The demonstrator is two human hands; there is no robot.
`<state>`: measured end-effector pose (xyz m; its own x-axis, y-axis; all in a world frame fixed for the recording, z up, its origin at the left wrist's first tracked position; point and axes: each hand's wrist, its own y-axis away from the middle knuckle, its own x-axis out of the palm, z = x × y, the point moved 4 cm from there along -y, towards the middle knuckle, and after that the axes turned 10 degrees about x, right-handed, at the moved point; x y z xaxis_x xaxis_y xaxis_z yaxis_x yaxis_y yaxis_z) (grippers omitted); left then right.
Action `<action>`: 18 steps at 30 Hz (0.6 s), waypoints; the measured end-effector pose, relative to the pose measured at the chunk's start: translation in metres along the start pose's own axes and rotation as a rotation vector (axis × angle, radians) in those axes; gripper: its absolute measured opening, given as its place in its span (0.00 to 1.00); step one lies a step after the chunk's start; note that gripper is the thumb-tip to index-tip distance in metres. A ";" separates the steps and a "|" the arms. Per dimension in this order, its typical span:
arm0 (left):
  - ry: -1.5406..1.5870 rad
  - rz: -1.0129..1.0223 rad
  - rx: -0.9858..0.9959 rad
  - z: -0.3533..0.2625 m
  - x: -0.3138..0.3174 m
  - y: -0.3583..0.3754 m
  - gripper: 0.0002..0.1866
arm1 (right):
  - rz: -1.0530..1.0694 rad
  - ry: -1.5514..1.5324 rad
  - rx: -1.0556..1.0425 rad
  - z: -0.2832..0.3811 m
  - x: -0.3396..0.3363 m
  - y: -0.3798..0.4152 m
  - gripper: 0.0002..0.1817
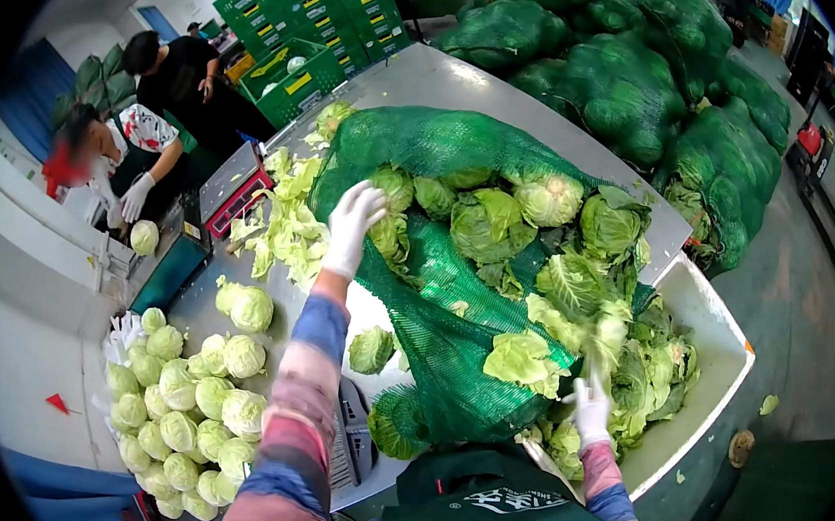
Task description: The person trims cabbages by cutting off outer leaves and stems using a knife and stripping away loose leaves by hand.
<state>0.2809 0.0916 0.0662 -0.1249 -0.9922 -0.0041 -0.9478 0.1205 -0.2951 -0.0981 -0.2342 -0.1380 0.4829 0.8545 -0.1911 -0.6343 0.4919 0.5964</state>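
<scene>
My left hand (353, 222), in a white glove, is raised at the left side of a green mesh bag (409, 139), its fingers stretched toward the cabbages. Inside the bag's wide mouth lie several leafy cabbages (489, 227). My right hand (590, 410), also gloved, hovers by the edge of a white bin (712, 389) with its fingers apart. Just above its fingertips is a motion-blurred pale green leaf (609, 339). Torn outer leaves (524, 359) lie on the netting nearby. A loose cabbage (371, 350) sits below my left forearm.
Trimmed cabbages (178, 430) are piled at the lower left, and loose leaves (292, 208) cover the metal table (445, 74) beside a red-edged scale (233, 193). Two people work at the far left. Full mesh bags (620, 89) and a pallet jack (826, 189) stand beyond.
</scene>
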 end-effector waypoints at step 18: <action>-1.126 0.838 -0.318 0.017 -0.020 -0.053 0.27 | -0.274 -0.265 0.044 -0.005 -0.093 0.006 0.23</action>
<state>0.3388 0.1049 0.0662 -0.5163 -0.1062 -0.8498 -0.7555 0.5238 0.3936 -0.1496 -0.3097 -0.1209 0.7737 0.6170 -0.1436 -0.4365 0.6835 0.5850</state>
